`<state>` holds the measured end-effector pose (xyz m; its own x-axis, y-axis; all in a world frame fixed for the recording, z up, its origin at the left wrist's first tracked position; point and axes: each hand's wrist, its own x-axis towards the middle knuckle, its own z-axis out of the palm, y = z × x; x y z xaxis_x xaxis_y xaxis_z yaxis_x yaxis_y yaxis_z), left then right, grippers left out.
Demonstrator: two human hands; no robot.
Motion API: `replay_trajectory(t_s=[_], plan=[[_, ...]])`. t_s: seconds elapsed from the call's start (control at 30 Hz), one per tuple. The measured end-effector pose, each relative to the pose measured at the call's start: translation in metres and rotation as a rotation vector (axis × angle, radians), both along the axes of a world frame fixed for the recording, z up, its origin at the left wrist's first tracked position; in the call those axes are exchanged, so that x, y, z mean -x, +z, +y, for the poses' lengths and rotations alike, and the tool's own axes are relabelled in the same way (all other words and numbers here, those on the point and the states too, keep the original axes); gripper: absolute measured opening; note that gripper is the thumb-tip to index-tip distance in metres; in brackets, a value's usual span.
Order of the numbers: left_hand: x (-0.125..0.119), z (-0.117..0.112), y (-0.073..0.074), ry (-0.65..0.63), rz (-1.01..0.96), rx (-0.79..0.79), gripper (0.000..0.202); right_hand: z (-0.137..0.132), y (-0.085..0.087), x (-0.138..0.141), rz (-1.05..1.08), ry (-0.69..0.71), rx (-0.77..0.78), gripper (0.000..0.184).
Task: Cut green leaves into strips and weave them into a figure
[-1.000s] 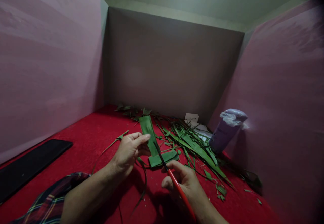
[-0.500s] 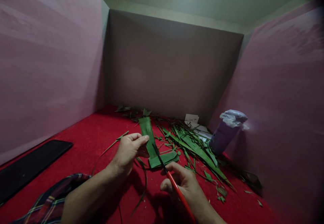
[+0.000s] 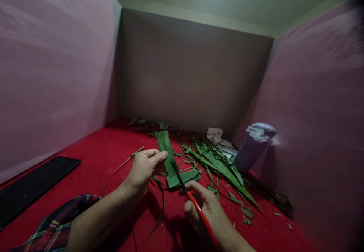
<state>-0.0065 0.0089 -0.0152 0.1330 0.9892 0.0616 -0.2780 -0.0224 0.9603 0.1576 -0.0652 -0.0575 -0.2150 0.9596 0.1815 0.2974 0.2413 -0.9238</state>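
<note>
Leaf strip (image 3: 165, 148) sits between both hands, long axis pointing away from the person.
Left to right: a black flat slab (image 3: 34, 183) lies well left of the left hand (image 3: 145, 169) on the red desk (image 3: 108, 145). The left hand is nearer the strip, thumb and forefinger pinching its left edge about mid-length. The strip's near end meets a second green piece lying crosswise. The right hand (image 3: 209, 211) is curled shut round the red-handled cutter (image 3: 199, 212), and its dark blade angles up-left across the strip's near end, touching it. Right of that hand are loose leaf scraps (image 3: 224, 168), then a purple container (image 3: 252, 147). Dim light: I can't tell scissors from knife, the blade tip is lost against the leaf, and the handle end and right wrist are cut off at the frame bottom.
</note>
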Motion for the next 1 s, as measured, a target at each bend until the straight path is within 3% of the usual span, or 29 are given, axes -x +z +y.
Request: replay_trajectory(t_s=[0.73, 1.0], plan=[[-0.003, -0.0015, -0.0094, -0.079, 0.035, -0.059, 0.026, 0.0019, 0.0027, 0.0021, 0.053, -0.035, 0.024, 0.053], [-0.0028, -0.0034, -0.0052, -0.103, 0.038, -0.039, 0.026, 0.0032, -0.0001, 0.0027, 0.158, -0.066, 0.1, 0.052]])
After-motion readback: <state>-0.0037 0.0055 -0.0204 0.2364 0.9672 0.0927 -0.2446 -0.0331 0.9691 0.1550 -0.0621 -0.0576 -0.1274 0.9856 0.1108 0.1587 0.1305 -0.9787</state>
